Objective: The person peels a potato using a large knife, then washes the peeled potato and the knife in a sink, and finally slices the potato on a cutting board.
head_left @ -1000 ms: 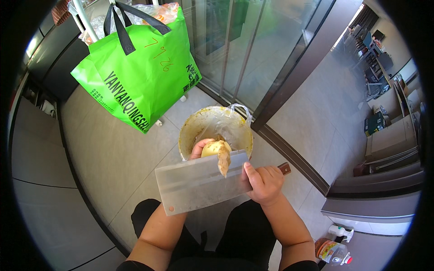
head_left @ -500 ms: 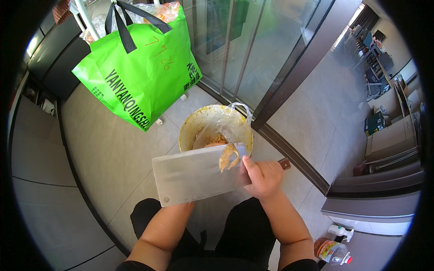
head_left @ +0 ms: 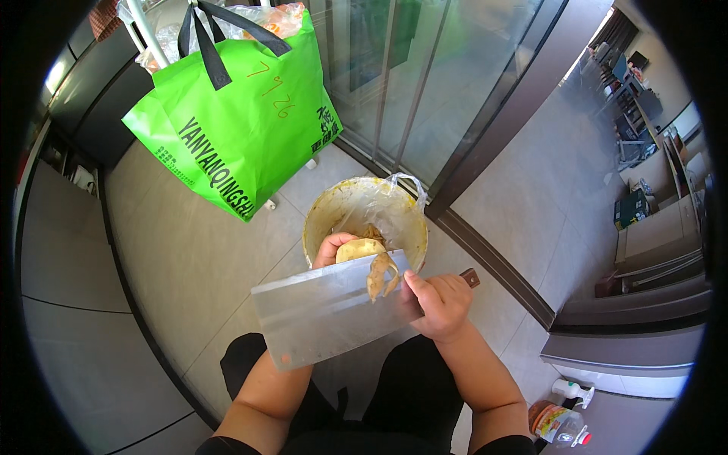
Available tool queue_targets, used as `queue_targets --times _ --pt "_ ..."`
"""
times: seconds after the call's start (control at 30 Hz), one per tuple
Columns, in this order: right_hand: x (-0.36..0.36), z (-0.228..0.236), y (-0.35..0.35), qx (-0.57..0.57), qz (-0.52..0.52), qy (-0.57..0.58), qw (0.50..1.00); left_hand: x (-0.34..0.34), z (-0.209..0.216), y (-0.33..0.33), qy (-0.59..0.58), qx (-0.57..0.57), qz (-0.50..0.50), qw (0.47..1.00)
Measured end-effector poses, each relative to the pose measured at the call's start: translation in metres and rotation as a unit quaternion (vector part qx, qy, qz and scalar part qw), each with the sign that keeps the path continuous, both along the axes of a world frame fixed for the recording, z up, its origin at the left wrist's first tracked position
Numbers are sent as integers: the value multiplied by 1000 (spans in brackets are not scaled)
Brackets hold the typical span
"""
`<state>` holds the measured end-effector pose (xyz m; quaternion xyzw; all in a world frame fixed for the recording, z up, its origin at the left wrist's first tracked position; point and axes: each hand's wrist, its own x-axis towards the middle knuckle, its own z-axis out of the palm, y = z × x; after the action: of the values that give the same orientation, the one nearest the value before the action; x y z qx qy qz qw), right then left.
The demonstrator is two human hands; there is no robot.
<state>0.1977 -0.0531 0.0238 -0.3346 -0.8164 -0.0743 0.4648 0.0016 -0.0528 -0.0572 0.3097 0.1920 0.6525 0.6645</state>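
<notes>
My right hand (head_left: pixel 441 305) is wrapped round the brown handle of a wide cleaver (head_left: pixel 322 315), its thumb against the blade. The blade slants across the picture with a curled strip of brown peel (head_left: pixel 378 279) stuck to its face near the handle. Behind the blade's upper edge, my left hand (head_left: pixel 329 249) holds a pale yellow peeled potato (head_left: pixel 358 249); most of that hand is hidden by the cleaver. Both hands are over the near side of a stained, pale bucket (head_left: pixel 318 205), in which brown peelings (head_left: pixel 372 233) lie.
A clear plastic bag (head_left: pixel 407 182) hangs over the bucket's rim. Beyond it, a bright green shopping bag (head_left: pixel 227 121) stands beside a glass sliding door (head_left: pixel 455 91). At lower right are an oil bottle (head_left: pixel 557 425) and a white spray bottle (head_left: pixel 572 390). Grey cabinets (head_left: pixel 68 250) line the left.
The cleaver has tilted, its far end dropping lower. My left hand's fingers and more of the potato now show above the blade. The peel strip still clings to it.
</notes>
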Motion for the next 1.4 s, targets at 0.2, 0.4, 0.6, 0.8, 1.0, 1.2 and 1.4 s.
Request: queue_targets --times 0.2,0.4,0.6,0.8,1.0,1.2,1.4 --pt "1 1 0 -4 2 0 1000 2 11 -1 56 62 30 996" --pt "7 -6 4 -23 13 37 999 0 21 1 136 127 56 981" --pt "8 -3 2 -17 25 43 999 0 23 2 164 142 77 973" --pt "10 -2 3 -34 18 41 998 -3 31 2 200 150 74 965" --pt "16 -10 14 -159 -32 65 985 -16 56 -26 207 -14 10 978" --pt "18 -24 28 -181 -52 78 979 -45 68 -35 152 -91 196 964" --pt "30 -28 44 -99 -1 -12 995 -97 107 -23 130 -107 245 955"
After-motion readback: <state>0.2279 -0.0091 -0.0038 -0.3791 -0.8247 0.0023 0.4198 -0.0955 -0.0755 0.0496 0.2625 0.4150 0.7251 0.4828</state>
